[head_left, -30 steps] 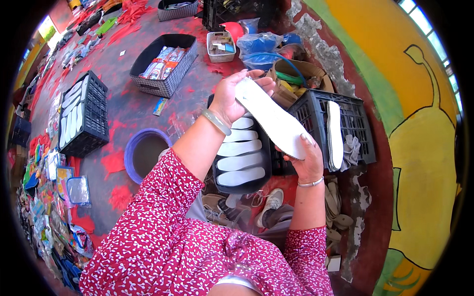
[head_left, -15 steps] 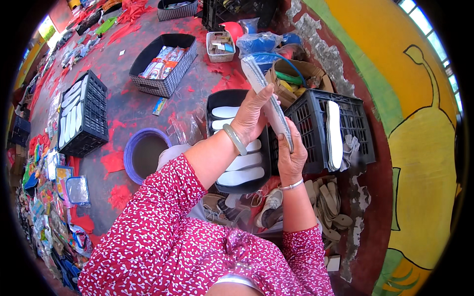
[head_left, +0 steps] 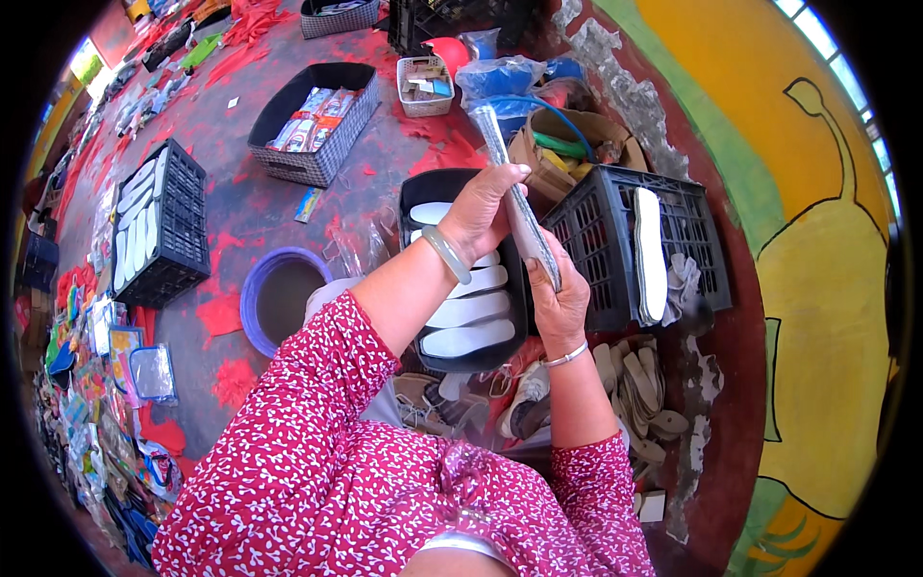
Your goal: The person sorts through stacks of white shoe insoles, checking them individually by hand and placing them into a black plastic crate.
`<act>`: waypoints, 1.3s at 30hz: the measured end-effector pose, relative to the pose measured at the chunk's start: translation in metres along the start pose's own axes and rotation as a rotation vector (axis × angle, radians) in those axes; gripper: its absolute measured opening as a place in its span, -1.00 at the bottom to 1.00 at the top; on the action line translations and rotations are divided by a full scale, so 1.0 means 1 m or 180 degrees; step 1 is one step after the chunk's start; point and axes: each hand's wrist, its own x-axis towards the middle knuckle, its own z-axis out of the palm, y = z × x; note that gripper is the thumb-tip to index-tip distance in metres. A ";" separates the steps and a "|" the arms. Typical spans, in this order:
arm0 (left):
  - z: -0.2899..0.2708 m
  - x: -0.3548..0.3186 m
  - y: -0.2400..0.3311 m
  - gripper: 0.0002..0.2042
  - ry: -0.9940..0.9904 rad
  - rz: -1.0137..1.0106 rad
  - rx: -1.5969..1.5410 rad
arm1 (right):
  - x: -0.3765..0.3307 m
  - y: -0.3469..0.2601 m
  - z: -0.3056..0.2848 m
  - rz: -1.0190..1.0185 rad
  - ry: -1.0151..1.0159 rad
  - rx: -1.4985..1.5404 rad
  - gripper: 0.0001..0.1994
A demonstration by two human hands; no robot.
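The black bin (head_left: 463, 185) has white insoles (head_left: 469, 338) in it. Overlapping the bin's right side, the insole stack (head_left: 524, 226) is whitish with grey edges. Left of the bin, the tub (head_left: 252, 308) is purple; beyond the tub, a basket (head_left: 344, 142) wears fine grey-and-white check. Right of the bin, the wall (head_left: 817, 337) is yellow, green and dark red. Nearer than the bin, the blouse (head_left: 385, 471) is crimson, sprinkled with white.

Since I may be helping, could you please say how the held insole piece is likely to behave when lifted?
The insole piece is probably fairly stiff: its far end stands out past the left hand without visible sagging. It is likely light for its size, being thin and flat. Its edge seems layered, so layers might slide apart.
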 end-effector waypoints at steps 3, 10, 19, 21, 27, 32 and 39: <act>0.003 -0.003 0.005 -0.67 -0.0092 -0.0230 0.0191 | 0.000 -0.001 -0.006 0.0154 -0.0193 0.0390 -0.70; -0.003 -0.004 0.004 -0.67 -0.0508 -0.0722 0.0184 | 0.000 0.001 -0.018 0.0056 -0.0586 0.0281 -0.74; 0.007 0.001 0.024 -0.52 0.0271 0.0541 -0.0039 | 0.011 -0.013 -0.028 -0.1181 -0.0286 -0.1813 -0.61; 0.003 0.005 0.026 -0.55 0.0397 0.0666 -0.0174 | 0.009 -0.014 -0.027 -0.1354 -0.0322 -0.2107 -0.61; 0.000 0.004 0.038 -0.57 0.0070 0.0802 0.0236 | 0.007 -0.015 -0.022 -0.1579 -0.0423 -0.2424 -0.63; -0.004 0.001 0.041 -0.58 -0.0693 0.0798 0.2645 | 0.010 -0.021 -0.035 -0.1669 -0.0686 -0.2414 -0.67; -0.005 0.010 0.027 -0.56 -0.0199 0.0714 0.2574 | 0.011 -0.017 -0.038 -0.1476 -0.0634 -0.2224 -0.66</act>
